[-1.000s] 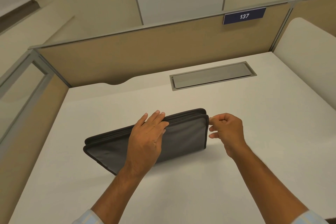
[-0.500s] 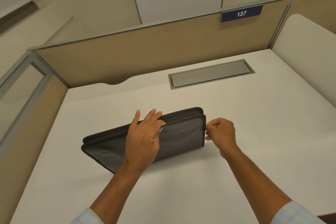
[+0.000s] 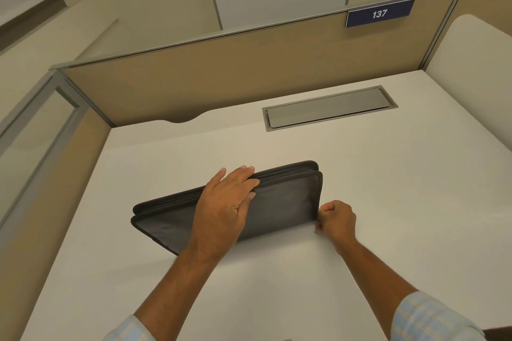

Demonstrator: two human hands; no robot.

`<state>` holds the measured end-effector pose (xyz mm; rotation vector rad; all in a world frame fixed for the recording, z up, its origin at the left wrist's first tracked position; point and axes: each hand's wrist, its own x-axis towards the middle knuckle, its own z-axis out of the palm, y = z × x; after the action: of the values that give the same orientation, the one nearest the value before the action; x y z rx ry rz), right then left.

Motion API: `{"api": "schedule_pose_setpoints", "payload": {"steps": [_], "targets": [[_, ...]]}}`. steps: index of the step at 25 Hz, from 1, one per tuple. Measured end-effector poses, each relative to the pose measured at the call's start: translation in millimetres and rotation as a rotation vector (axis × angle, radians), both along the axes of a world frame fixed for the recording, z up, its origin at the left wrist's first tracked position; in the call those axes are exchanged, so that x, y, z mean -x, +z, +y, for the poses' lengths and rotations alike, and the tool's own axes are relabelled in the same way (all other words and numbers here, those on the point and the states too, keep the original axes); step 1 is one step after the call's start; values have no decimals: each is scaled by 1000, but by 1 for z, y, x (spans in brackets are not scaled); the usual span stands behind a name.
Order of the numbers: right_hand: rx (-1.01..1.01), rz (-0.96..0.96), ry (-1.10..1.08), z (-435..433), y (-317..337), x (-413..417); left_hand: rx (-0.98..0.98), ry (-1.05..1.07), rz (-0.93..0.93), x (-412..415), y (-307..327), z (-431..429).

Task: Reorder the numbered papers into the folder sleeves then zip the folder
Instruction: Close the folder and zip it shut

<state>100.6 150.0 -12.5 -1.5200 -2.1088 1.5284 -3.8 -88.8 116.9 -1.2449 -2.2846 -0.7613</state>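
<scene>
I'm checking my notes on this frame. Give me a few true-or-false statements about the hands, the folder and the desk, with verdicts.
1. The left hand lies on the folder with straight fingers. True.
2. The right hand is spread flat. False: its curled fingers pinch at the folder's right edge.
3. The folder lies open, papers showing. False: it is folded shut; no papers show.
4. The blue sign on the partition reads 137. True.
5. A grey hatch sits in the desk beyond the folder. True.

The right grip (image 3: 336,220) hides whatever it pinches at the folder (image 3: 282,199) edge.
</scene>
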Motion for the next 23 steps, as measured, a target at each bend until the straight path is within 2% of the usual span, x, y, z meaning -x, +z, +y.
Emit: {"api": "schedule_pose_setpoints", "payload": {"steps": [2,4,7,9,11,16,20,23], "targets": [[25,45,-19,-2,-2,-5,113,12,-56,6,12,-13],[142,89,-79,-6,-3,-12,276,99,-155,16,28,-30],[282,52,-65,-18,13,-18,407,171,-292,33,46,-50],[456,92,-24,-33,41,-17,359,199,-350,37,50,-55],[633,179,39,-55,79,-15,292,237,-321,34,49,-52],[652,401,282,-104,145,5,147,331,-81,21,41,-29],[738,620,102,-117,167,40,128,237,134,0,35,-9],[691,631,-41,-113,166,51,46,148,51,-10,17,-4]]}}
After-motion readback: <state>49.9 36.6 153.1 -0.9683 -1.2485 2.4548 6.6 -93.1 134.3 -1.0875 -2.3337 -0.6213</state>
